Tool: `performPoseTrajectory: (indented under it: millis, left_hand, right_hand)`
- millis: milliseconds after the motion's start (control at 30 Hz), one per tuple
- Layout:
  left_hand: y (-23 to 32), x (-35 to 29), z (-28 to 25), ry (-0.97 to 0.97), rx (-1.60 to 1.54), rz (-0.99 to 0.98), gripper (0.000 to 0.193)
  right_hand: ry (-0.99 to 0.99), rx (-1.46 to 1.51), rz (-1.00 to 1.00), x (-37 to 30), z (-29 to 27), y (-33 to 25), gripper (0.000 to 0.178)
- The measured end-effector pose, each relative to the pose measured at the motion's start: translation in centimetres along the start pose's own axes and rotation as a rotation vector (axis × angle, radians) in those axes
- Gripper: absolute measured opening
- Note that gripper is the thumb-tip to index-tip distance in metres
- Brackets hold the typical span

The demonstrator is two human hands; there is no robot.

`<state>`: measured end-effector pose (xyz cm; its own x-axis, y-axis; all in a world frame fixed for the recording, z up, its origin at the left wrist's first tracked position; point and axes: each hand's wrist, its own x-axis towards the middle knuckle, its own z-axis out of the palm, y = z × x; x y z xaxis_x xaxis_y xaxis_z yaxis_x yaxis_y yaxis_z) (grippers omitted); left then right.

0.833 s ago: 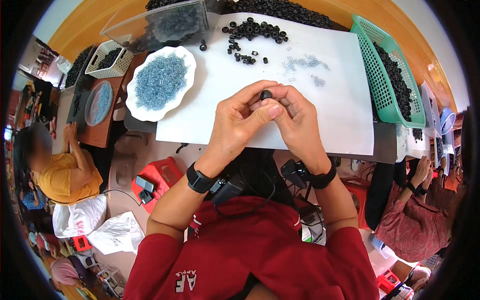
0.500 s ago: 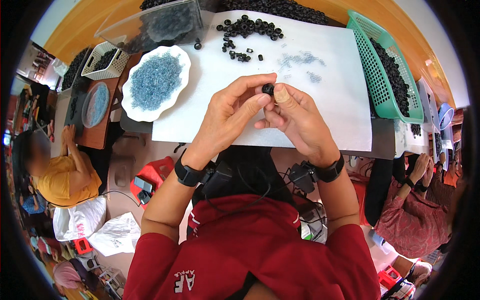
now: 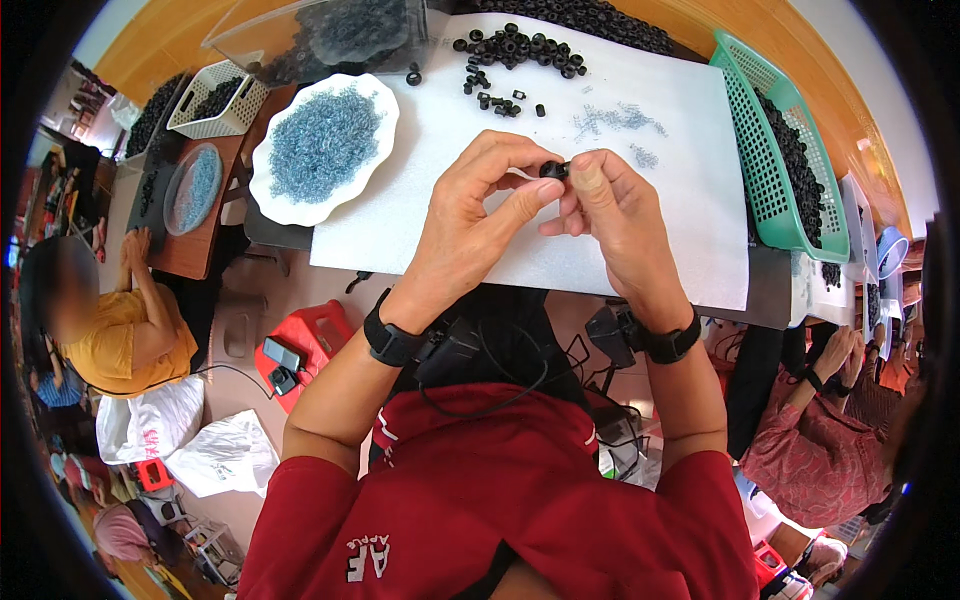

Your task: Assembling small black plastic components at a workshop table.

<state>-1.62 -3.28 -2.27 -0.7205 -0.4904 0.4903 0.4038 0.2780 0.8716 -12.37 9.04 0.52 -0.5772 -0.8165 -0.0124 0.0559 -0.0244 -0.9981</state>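
Note:
Above the near part of a white sheet (image 3: 400,230), my two hands meet. My left hand (image 3: 480,205) pinches a small black round plastic piece (image 3: 552,170) between thumb and forefinger. My right hand (image 3: 620,205) is closed too, its thumb and forefinger at the right end of that piece, where a narrow dark tip shows. Whether the tip is a separate part I cannot tell. Beyond my hands lie loose black round pieces (image 3: 520,47), smaller black cylinder-like pieces (image 3: 497,104), and tiny pale springs (image 3: 620,120).
A scalloped white plate (image 3: 385,140) heaped with blue-grey springs is at left. Behind it stands a clear bin (image 3: 412,40) of black pieces. A green basket (image 3: 765,180) borders the sheet at right. Co-workers sit left and right; a red stool (image 3: 325,325) is below the table.
The black piece has turned, and a dark tip now shows on its right side. Both hands are slightly farther right in the view. The table things have shifted a little in the picture.

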Motion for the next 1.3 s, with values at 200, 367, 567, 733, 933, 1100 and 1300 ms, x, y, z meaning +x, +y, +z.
performPoseTrajectory:
  millis: [200,367,567,733,933,1100,1300]
  left_hand:
    - [0.6,-0.3,-0.3,-0.015,-0.091,-0.301,0.023]
    - [0.1,-0.4,-0.3,-0.014,-0.062,-0.242,0.025]
    - [0.3,-0.1,-0.2,-0.025,0.071,-0.069,0.023]
    - [0.0,-0.2,-0.2,0.002,0.104,-0.005,0.021]
    - [0.1,-0.4,-0.3,-0.010,0.048,-0.047,0.022]
    - [0.1,-0.3,-0.1,-0.007,0.111,0.020,0.019]
    - [0.6,-0.2,-0.2,-0.039,0.237,0.014,0.020]
  right_hand:
    - [0.000,-0.051,-0.027,0.7,-1.5,-0.6,0.041]
    - [-0.035,-0.472,-0.236,0.8,-1.3,-1.5,0.042]
    - [-0.117,-0.596,-0.255,1.3,-2.1,-1.7,0.042]
    - [-0.177,-0.622,-0.251,1.4,-2.0,-2.0,0.043]
    - [-0.241,-0.662,-0.254,1.6,-2.1,-1.9,0.043]
    - [-0.216,-0.710,-0.302,1.6,-1.8,-1.7,0.042]
    - [-0.108,-0.634,-0.301,1.3,-0.7,-0.6,0.042]
